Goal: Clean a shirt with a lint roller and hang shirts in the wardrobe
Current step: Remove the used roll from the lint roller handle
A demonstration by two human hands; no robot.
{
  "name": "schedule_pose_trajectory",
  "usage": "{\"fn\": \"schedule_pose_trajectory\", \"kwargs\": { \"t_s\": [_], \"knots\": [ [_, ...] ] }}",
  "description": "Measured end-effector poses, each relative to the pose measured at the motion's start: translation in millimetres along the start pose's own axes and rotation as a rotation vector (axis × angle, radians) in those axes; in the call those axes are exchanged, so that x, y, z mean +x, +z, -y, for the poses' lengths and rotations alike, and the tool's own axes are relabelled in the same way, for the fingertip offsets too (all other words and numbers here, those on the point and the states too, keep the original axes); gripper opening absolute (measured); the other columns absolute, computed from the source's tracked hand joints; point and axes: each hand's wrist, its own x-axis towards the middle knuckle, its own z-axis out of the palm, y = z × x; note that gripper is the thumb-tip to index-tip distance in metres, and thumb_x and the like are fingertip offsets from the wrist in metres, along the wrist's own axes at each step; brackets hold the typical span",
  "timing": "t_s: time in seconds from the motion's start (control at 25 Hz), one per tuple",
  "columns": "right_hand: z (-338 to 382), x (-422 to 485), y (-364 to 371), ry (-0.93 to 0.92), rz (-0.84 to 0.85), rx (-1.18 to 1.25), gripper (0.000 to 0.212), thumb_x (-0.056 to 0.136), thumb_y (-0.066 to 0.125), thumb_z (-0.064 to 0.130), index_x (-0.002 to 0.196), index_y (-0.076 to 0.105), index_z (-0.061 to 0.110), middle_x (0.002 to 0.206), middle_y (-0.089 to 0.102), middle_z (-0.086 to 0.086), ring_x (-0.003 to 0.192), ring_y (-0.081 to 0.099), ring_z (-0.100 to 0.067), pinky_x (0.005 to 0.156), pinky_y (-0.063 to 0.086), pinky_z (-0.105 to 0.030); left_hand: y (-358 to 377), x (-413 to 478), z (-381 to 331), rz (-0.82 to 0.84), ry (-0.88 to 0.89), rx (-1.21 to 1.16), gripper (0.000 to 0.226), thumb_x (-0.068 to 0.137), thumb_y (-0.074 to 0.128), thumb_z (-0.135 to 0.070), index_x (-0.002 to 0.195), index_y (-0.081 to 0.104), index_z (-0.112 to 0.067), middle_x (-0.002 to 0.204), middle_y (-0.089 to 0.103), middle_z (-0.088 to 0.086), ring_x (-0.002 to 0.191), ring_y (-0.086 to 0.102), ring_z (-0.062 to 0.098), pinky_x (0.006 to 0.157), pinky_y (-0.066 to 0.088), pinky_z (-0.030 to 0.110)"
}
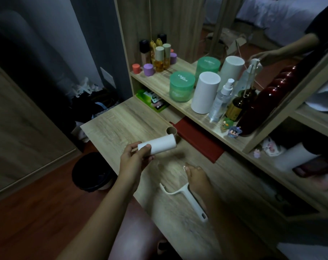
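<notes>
My left hand [135, 156] grips one end of a white lint roll [159, 143], held level above the wooden desk [121, 121]. The white roller handle [185, 197], with no roll on it, lies flat on the desk near the front. My right hand [195, 175] hovers just above the handle's neck, fingers together and blurred, with nothing clearly in it. An empty brown cardboard core [171, 130] stands upright behind the roll. No shirt is in view.
A shelf [178, 107] above the desk carries green jars, white cylinders, spray bottles and small figurines before a mirror. A dark red pad [198, 139] lies under the shelf. A black bin [91, 173] stands on the floor left of the desk.
</notes>
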Motion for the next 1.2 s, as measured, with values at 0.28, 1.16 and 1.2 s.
{"fn": "schedule_pose_trajectory", "kwargs": {
  "t_s": [0.28,1.16,1.2],
  "knots": [
    [29.6,-12.1,-21.6,-0.111,-0.215,0.220,0.026,0.099,0.037,0.025,0.104,0.061,0.018,0.098,0.062,-0.007,0.092,0.058,-0.020,0.076,0.044,-0.030,-8.4,-7.7,-3.4,0.026,-0.008,-0.036,0.032,0.084,0.064,-0.008,0.114,0.054,-0.008,0.103,0.061,0.017,0.079,0.067,0.028,0.068,0.059,0.024],
    [32.4,24.0,-1.0,-0.284,-0.071,-0.120,0.058,0.076,0.068,0.021,0.131,0.047,0.017,0.120,0.062,-0.004,0.113,0.054,-0.026,0.089,0.042,-0.031,-57.2,-9.3,15.0,-0.137,0.047,0.066,0.034,0.082,0.067,-0.003,0.114,0.056,-0.003,0.109,0.059,0.021,0.077,0.066,0.028,0.069,0.059,0.029],
    [31.3,28.7,4.5,-0.260,-0.073,-0.189,0.060,0.077,0.067,0.024,0.132,0.045,0.021,0.121,0.062,-0.002,0.114,0.053,-0.026,0.093,0.041,-0.035,-59.8,-9.0,16.7,-0.140,0.047,0.067,0.033,0.082,0.066,-0.003,0.114,0.056,-0.003,0.107,0.059,0.020,0.072,0.067,0.024,0.068,0.058,0.028]
  ]
}}
